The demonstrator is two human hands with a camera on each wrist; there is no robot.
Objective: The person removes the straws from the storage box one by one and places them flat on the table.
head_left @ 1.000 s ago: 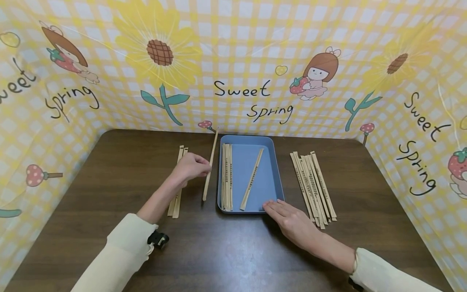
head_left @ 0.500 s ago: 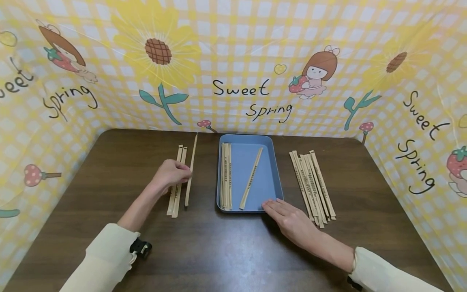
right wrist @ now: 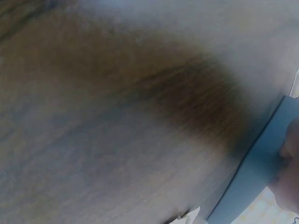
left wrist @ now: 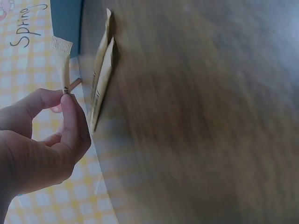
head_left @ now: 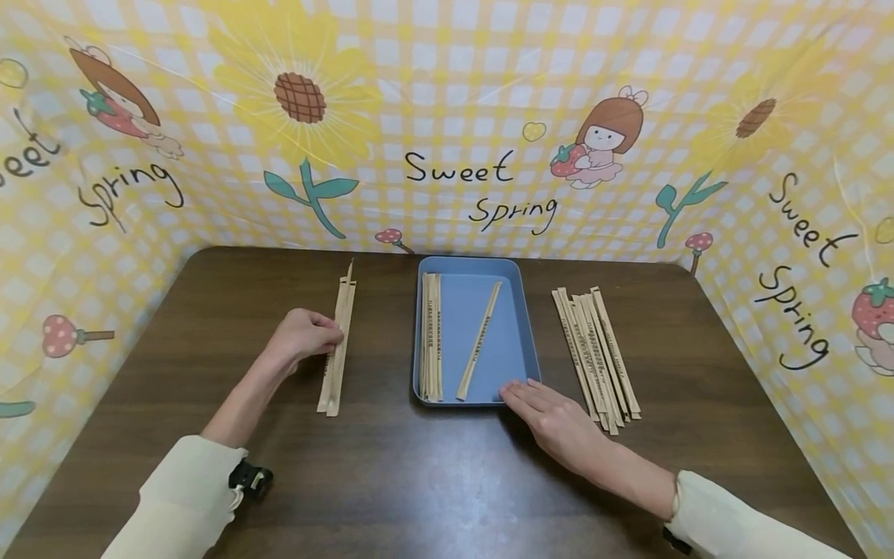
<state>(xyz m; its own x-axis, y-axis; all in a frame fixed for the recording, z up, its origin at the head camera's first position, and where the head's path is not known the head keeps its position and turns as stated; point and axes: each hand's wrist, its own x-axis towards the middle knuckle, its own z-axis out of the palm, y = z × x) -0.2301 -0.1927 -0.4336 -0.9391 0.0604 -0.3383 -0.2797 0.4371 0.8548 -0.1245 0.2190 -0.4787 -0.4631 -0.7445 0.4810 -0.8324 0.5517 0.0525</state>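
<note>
In the head view, your left hand [head_left: 306, 335], left of centre, pinched a paper-wrapped stick [head_left: 340, 353] between thumb and fingers; its long axis ran nearly up and down the frame, the far end pointing at the top edge and leaning slightly right. It overlapped two loose sticks [head_left: 324, 392] lying almost parallel on the table [head_left: 209, 341]; I couldn't tell whether they touched. Your right hand [head_left: 559, 423], fingers straight and together, rested on the lower right corner of the blue tray [head_left: 506, 334] at mid-frame, which held a row of sticks [head_left: 431, 341] along its left wall and a slanted stick [head_left: 479, 341]; a bundle [head_left: 597, 357] lay at centre right. In the left wrist view, the paper-wrapped stick stood at upper left, crimped end up, tilted slightly left. In the right wrist view, your blurred hand showed only partly at the right edge, its fingers unreadable there.
</note>
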